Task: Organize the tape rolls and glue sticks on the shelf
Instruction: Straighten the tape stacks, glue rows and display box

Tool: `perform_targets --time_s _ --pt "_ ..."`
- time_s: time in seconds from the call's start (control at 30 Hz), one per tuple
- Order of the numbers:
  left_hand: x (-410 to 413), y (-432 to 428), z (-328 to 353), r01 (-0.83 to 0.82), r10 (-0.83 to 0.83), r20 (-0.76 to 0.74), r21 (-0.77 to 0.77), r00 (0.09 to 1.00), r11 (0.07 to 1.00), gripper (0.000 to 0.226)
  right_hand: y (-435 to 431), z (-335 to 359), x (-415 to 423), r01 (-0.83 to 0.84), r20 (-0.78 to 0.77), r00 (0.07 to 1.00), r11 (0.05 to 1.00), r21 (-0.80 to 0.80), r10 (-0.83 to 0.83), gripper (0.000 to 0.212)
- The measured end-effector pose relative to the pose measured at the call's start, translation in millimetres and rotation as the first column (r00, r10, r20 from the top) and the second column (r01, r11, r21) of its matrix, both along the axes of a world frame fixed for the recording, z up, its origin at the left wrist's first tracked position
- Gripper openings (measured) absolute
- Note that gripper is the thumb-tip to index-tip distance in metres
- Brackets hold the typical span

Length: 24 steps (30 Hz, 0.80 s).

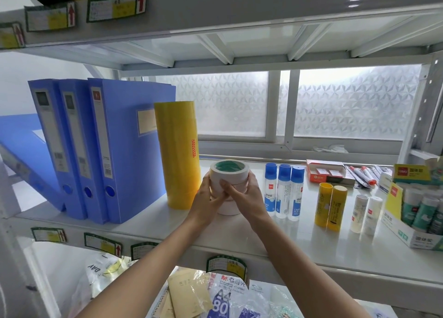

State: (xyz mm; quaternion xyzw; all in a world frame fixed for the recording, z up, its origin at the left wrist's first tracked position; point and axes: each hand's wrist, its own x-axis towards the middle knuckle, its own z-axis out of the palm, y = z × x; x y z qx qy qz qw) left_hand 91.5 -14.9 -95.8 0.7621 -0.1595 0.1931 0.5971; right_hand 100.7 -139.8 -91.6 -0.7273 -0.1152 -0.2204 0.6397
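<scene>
Presently, at the far left of the white metal shelf [299, 245], three upright blue plastic file boxes [96, 149] are seen, and just beside them a tall stack of yellow tape rolls [179, 154] stands on end. Next to it, a shorter stack of white tape rolls with a green core [230, 173] is held between both hands and appears to rest on the shelf. The left hand [206, 197] is wrapped round its left side with the fingers [215, 199] curled across the front. The right hand [247, 197] is curled round its right side, thumb laid on the front.

Further right, three clear liquid glue bottles with blue caps [284, 193] are lined up. Beyond them come two yellow glue sticks [330, 205], then two white glue sticks [365, 212], and a printed cardboard box of glue sticks [412, 209].

The step in hand is judged to be the squaring and placing of the white stack beside the yellow one. For the next move, the rolls must be kept aligned while the grip is released, so that the stack is not toppled.
</scene>
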Motion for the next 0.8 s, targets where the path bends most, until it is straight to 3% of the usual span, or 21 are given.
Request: perform_targets --time_s 0.23,0.33,0.5,0.8 --pt "3.0 2.6 -2.9 -0.039 0.040 -0.005 0.038 0.999 0.999 0.066 0.4 -1.3 2.1 -0.039 0.000 0.999 0.999 0.036 0.039 0.071" --pt "2.9 1.4 -3.3 -0.031 0.030 0.012 0.059 0.999 0.998 0.077 0.1 -0.1 0.0 -0.063 0.016 0.998 0.997 0.050 0.062 0.079" --pt "-2.2 -3.0 -0.7 -0.057 0.050 0.050 0.155 0.998 0.986 0.093 -0.8 6.0 -5.8 -0.153 0.036 0.988 0.981 0.119 0.150 0.060" --pt "2.2 -1.3 -4.0 -0.065 0.054 0.075 0.155 0.996 0.986 0.093 4.9 1.3 2.5 -0.006 0.010 1.000 1.000 0.019 0.006 0.080"
